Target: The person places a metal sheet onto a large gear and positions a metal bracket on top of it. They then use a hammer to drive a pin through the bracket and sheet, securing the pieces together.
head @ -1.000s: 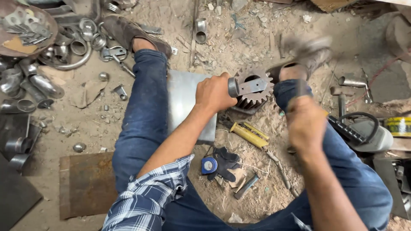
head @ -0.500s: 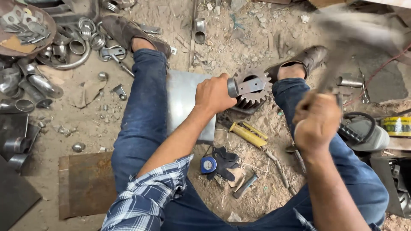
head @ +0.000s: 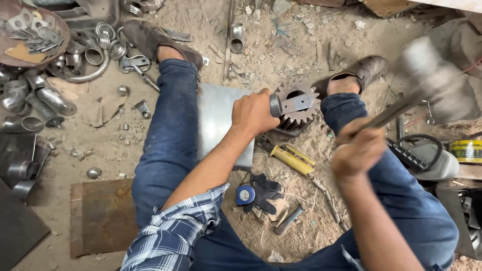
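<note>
My left hand point(head: 253, 113) is wrapped tight around a short grey steel tube with a flat slotted tab at its end point(head: 293, 104), holding it level so the tab lies across the top of a rusty toothed steel gear point(head: 297, 113). The gear sits on the sandy floor point(head: 281, 55) between my two legs, just beside a pale grey sheet-metal box point(head: 216, 123) that my left forearm crosses.

My right hand point(head: 357, 150) is closed in a fist on the thin handle of a heavy grey-headed hammer point(head: 427, 68). The hammer head is raised up and off to the right of the gear, well apart from it, and is blurred.

Near the gear, toward me, a yellow-handled tool point(head: 292, 159) lies flat in the dirt. Closer still are a small round blue tape measure point(head: 245, 194) and a dark work glove point(head: 266, 188), touching each other, with a short dark metal bar point(head: 288, 220) just beside the glove.

My brown shoes rest either side: the left one point(head: 150, 37) by a heap of grey metal rings and pipe offcuts point(head: 85, 55), the right one point(head: 364, 70) just past the gear. A short open pipe stub point(head: 237, 37) lies beyond the box. A rusty flat steel plate point(head: 100, 216) lies on the floor by my left thigh. To my right, a grey power tool with a black cord point(head: 427, 155) sits by my knee, with a yellow roll point(head: 464, 149) just beyond it.
</note>
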